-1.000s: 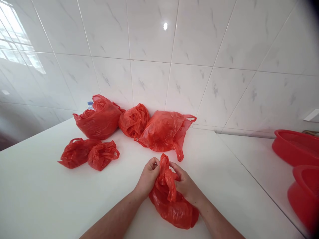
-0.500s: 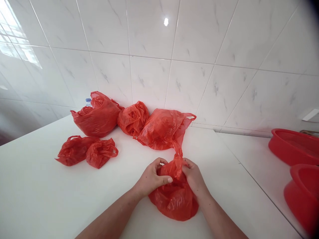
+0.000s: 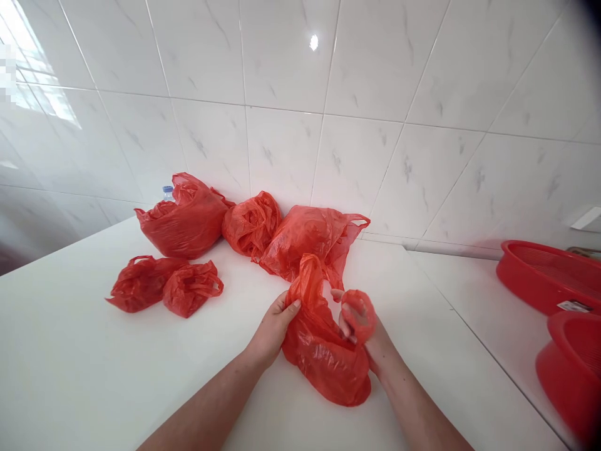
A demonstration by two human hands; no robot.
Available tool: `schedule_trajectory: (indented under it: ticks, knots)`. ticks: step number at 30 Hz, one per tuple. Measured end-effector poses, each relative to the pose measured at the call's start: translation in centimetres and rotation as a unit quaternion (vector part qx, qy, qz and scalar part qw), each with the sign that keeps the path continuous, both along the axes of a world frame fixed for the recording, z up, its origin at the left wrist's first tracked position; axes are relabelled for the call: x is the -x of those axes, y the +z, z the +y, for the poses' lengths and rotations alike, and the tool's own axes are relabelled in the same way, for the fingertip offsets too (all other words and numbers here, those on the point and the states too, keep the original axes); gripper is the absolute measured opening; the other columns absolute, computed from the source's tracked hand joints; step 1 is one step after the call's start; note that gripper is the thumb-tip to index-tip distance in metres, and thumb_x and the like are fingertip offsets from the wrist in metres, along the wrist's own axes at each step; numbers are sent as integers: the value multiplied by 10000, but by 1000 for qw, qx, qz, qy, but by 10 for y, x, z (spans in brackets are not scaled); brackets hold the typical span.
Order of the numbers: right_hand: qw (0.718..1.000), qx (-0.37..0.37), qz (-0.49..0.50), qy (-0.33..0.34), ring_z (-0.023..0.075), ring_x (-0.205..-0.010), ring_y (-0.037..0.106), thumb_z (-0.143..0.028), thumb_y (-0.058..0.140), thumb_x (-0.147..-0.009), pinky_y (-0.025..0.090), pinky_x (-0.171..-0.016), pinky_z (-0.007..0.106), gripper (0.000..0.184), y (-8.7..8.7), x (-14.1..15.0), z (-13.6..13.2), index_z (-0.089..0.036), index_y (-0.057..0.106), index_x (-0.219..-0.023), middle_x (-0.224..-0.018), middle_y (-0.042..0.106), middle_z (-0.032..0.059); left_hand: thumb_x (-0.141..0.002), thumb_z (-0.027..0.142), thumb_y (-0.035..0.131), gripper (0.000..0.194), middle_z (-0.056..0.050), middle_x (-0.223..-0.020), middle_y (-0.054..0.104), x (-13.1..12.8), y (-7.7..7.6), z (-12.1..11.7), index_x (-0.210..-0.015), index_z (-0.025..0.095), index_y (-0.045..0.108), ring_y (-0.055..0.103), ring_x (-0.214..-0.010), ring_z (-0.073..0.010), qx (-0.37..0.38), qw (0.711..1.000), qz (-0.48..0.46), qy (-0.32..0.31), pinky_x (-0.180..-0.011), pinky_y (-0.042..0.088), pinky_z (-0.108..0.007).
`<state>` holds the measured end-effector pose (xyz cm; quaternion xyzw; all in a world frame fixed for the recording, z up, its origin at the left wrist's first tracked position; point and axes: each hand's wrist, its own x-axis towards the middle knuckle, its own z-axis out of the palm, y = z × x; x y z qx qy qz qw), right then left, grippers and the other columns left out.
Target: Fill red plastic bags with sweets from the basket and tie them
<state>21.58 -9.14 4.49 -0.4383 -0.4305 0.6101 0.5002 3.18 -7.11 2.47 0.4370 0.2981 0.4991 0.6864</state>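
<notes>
It's bright here. A window-shaped shine (image 3: pixel 47 75) glows on the left of the marble-patterned tile wall (image 3: pixel 282 156), and one white spot (image 3: pixel 314 42) (tiny as a star) sparkles high in its middle. At its top right, the picture goes black and fuzzy. Below it, the nearest red plastic bag (image 3: pixel 323 369) glints.

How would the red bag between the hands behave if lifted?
The red bag is likely floppy: it looks thin and creased. Its bulging end may sag; the inside is hidden, so weight is uncertain. Rolling seems unlikely, given its slack shape.
</notes>
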Motion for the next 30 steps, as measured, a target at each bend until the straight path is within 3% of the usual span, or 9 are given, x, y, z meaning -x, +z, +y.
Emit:
schedule_trajectory:
  ticks: [4, 7, 10, 15, 19, 23, 26, 28, 30]
  knots:
    - [997, -4, -18, 74, 92, -493, 436, -322, 729, -661, 358, -493, 232, 519, 0, 17, -5, -251, 546, -1141, -574, 511, -61, -822, 422, 575, 318, -40, -848, 634, -3, -1, -3, -1026, 179, 546, 593, -733, -161, -3, 1000, 5, -5, -695, 455, -279]
    - [994, -28, -42, 93, 106, -526, 463, -257, 704, -657, 381, -513, 242, 285, -1, 28, -8, -220, 614, -925, -598, 529, -50, -795, 396, 601, 240, 12, -747, 579, -7, -7, -3, -835, 175, 517, 524, -638, -112, -18, 997, 75, 9, -620, 424, -236]
    - [992, -56, -70, 87, 134, -609, 516, -225, 692, -644, 412, -565, 259, 129, -3, 32, -8, -185, 607, -734, -656, 573, -17, -759, 327, 617, 211, 35, -689, 527, -11, -14, -3, -741, 174, 472, 473, -608, -94, -47, 989, 137, 14, -577, 391, -213]
    - [994, -25, -109, 20, 142, -615, 534, -277, 646, -703, 420, -577, 268, 118, -11, 28, -4, -182, 579, -720, -673, 591, -3, -772, 281, 564, 139, 33, -674, 520, -12, -20, -5, -851, 198, 486, 460, -592, -106, -88, 971, 220, 13, -544, 377, -221]
    - [996, -4, -82, -28, 135, -614, 534, -305, 616, -733, 427, -581, 265, 139, -18, 23, 0, -182, 557, -764, -700, 587, -5, -759, 246, 577, 452, -66, -1058, 549, -8, -12, -9, -1189, 239, 436, 532, -902, -185, -242, 931, 260, 87, -780, 447, -321]
    - [998, 1, -65, -22, 141, -633, 549, -293, 575, -751, 438, -597, 264, 108, -20, 21, 2, -191, 550, -777, -713, 597, -6, -682, 330, 708, 708, -118, -1388, 329, -4, -3, -13, -1326, 280, 416, 330, -1253, -323, -434, 844, 302, 91, -1011, 312, -467]
    - [998, 4, -62, -5, 155, -672, 570, -302, 546, -768, 446, -612, 269, 119, -20, 21, 1, -200, 571, -824, -765, 625, 7, -753, 342, 662, 420, -102, -1292, 442, -5, -2, -13, -1164, 290, 592, 421, -1170, -298, -439, 827, 343, 80, -968, 362, -437]
    - [999, 2, -50, 8, 145, -645, 561, -266, 534, -761, 437, -597, 260, 101, -19, 21, -1, -211, 570, -837, -733, 618, -7, -824, 298, 574, 182, -85, -1063, 558, -7, -4, -11, -975, 263, 670, 533, -966, -229, -399, 848, 340, 80, -858, 430, -362]
    - [999, -1, -23, 35, 132, -616, 550, -240, 532, -760, 424, -588, 250, 113, -16, 21, -3, -219, 562, -867, -709, 612, -18, -843, 269, 537, 140, -53, -872, 569, -7, -6, -9, -803, 228, 665, 549, -776, -173, -345, 877, 323, 86, -735, 448, -299]
